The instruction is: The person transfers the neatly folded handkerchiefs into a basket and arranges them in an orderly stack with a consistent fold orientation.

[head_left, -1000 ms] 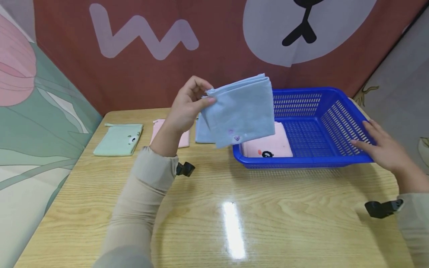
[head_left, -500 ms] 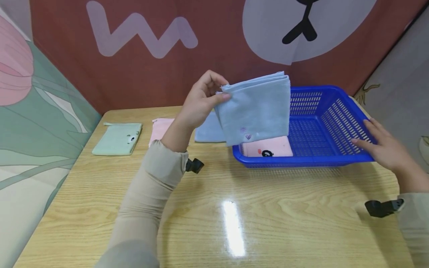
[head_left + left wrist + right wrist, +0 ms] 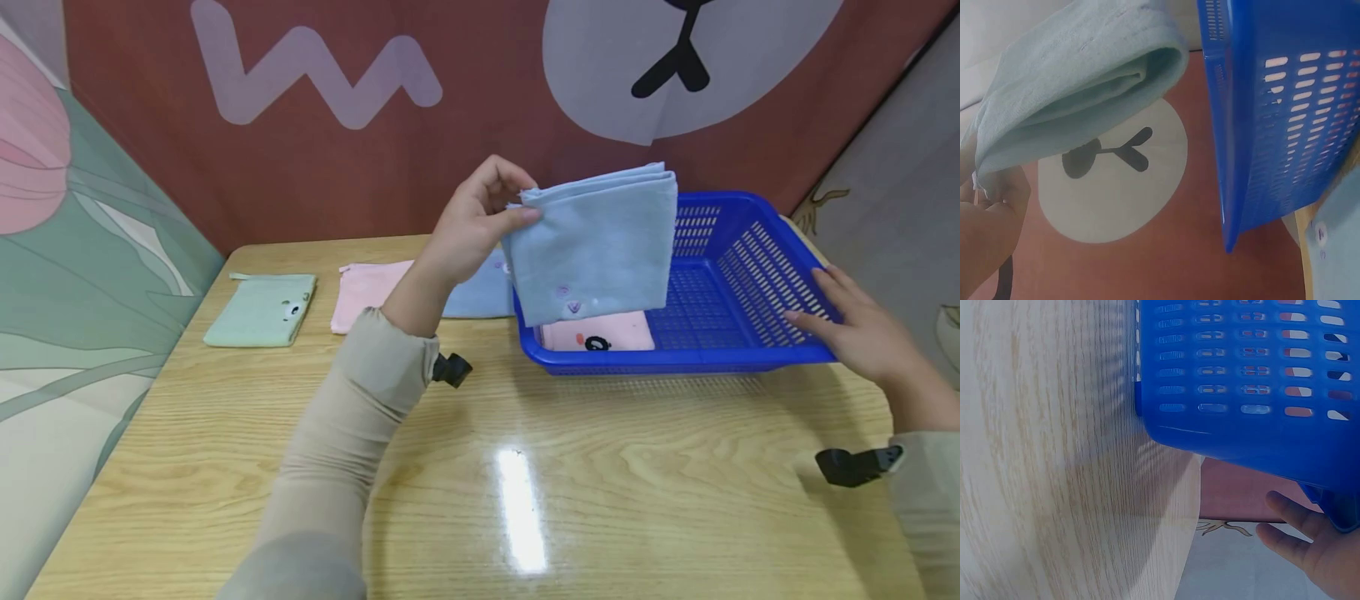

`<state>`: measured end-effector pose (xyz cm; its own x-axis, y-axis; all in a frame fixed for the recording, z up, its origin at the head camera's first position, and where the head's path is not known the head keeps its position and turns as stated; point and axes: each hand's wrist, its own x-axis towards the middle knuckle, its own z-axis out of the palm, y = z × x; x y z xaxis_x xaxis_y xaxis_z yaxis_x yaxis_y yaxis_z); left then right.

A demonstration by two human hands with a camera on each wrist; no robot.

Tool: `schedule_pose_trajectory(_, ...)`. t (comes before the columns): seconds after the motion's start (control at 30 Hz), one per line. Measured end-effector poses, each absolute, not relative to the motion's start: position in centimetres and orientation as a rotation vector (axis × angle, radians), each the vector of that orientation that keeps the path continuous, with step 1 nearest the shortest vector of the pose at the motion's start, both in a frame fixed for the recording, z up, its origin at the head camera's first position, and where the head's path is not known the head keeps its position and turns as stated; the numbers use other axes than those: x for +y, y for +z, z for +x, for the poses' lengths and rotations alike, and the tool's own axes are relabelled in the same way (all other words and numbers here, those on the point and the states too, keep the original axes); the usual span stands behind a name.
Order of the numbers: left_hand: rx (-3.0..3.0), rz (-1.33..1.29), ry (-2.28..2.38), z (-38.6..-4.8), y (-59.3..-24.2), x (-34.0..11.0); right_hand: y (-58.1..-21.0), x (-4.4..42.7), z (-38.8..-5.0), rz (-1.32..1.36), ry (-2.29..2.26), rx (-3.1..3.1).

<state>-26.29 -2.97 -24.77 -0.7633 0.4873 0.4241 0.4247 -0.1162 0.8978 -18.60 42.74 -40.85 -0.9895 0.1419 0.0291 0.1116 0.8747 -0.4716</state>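
In the head view my left hand (image 3: 474, 227) pinches a folded light blue towel (image 3: 600, 242) by its upper left corner, thumb in front. The towel hangs over the left part of a blue plastic basket (image 3: 697, 358), small purple embroidery near its lower edge. Its folded layers (image 3: 1104, 94) show in the left wrist view. Inside the basket lies a folded pink towel (image 3: 630, 332) with a black and red pattern, partly hidden. My right hand (image 3: 873, 337) holds the basket's right rim, thumb over it; two fingers (image 3: 1288, 544) stretch out beside the outer wall in the right wrist view.
Left of the basket on the wooden table (image 3: 465, 467) lie a second light blue towel (image 3: 480, 287), a pink towel (image 3: 367, 292) and a green towel (image 3: 258, 312) with an animal face. A red-brown printed cloth (image 3: 337, 183) hangs behind the table.
My left hand has carried the light blue towel to the right, over the basket, uncovering more of the second blue towel on the table. The right hand and the basket stay put.
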Motion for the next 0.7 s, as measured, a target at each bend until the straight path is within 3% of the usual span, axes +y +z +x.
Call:
schedule_pose_trajectory(0.33, 1.997, 1.008, 2.072, -26.5, -25.4, -1.8, -37.6, 39.6, -17.2, -0.208, 0.776, -2.991)
schedule_pose_trajectory(0.63, 2.007, 0.923, 2.038, -26.6, -26.1, -1.0, -44.0, 46.6, -20.2, -0.207, 0.668, -2.98)
schedule_pose_trajectory(0.7, 2.006, 0.926, 2.027, -26.6, -26.3, -0.8, -42.0, 44.3, -19.2, -0.185, 0.691, -2.993)
